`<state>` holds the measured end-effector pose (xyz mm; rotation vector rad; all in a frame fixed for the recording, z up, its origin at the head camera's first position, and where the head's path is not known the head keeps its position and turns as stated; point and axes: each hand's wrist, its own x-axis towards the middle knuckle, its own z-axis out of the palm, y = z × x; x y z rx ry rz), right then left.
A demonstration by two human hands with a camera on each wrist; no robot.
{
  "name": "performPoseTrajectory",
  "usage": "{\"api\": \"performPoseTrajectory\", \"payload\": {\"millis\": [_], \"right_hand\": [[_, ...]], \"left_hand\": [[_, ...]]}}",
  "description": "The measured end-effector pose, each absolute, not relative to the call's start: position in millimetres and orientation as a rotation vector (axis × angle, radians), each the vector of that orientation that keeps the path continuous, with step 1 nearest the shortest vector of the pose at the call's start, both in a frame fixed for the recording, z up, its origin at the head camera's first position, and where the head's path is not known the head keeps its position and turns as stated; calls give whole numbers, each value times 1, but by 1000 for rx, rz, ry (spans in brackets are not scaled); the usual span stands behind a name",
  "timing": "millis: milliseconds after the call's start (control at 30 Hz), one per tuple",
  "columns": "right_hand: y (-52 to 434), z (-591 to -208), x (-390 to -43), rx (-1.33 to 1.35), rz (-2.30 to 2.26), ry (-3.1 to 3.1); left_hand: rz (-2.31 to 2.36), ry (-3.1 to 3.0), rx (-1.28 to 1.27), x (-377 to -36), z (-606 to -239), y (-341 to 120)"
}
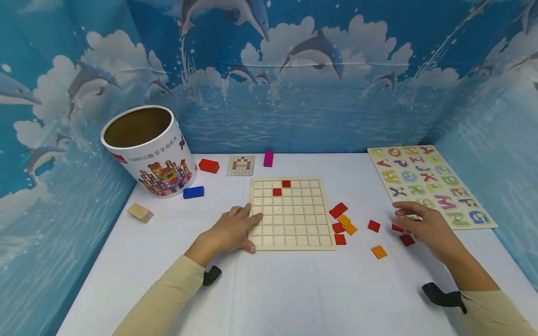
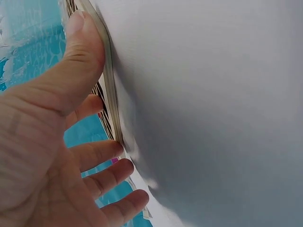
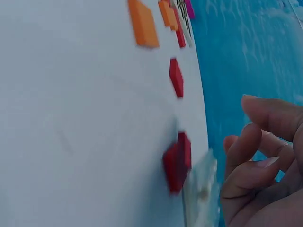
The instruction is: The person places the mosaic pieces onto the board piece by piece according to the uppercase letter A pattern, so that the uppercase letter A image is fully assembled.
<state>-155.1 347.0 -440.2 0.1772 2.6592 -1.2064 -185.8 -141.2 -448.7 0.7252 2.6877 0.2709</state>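
At the middle of the table lies a wooden grid board (image 1: 294,229), with two red square tiles (image 1: 277,192) set in its upper cells. My left hand (image 1: 229,229) rests at the board's left side, its thumb by the near corner and a fingertip over the edge cells; the left wrist view shows the thumb along the rim. Over to the right, my right hand (image 1: 426,231) hovers above two red tiles (image 1: 407,240), fingers loosely bent. Nothing shows between those fingers in the right wrist view. Another red tile (image 1: 373,226) and an orange tile (image 1: 379,252) lie left of it.
Several red and orange tiles (image 1: 338,210) lie along the board's right edge. An alphabet puzzle board (image 1: 492,225) stands beyond my right hand. Behind the grid are a pattern card (image 1: 241,165) and a magenta block (image 1: 268,158). A white bucket (image 1: 155,158) stands back left near a blue block (image 1: 194,192).
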Motion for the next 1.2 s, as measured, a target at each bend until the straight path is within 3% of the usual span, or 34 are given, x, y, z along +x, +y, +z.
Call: {"api": "performPoseTrajectory", "payload": {"millis": [300,1200], "right_hand": [[374,-460,-122,342,-1126,2614],[366,-470,-119,205,-935,2810]], "left_hand": [[283,2689,718,-184,-450,-143],[264,2693,731,-183,-447,-140]]}}
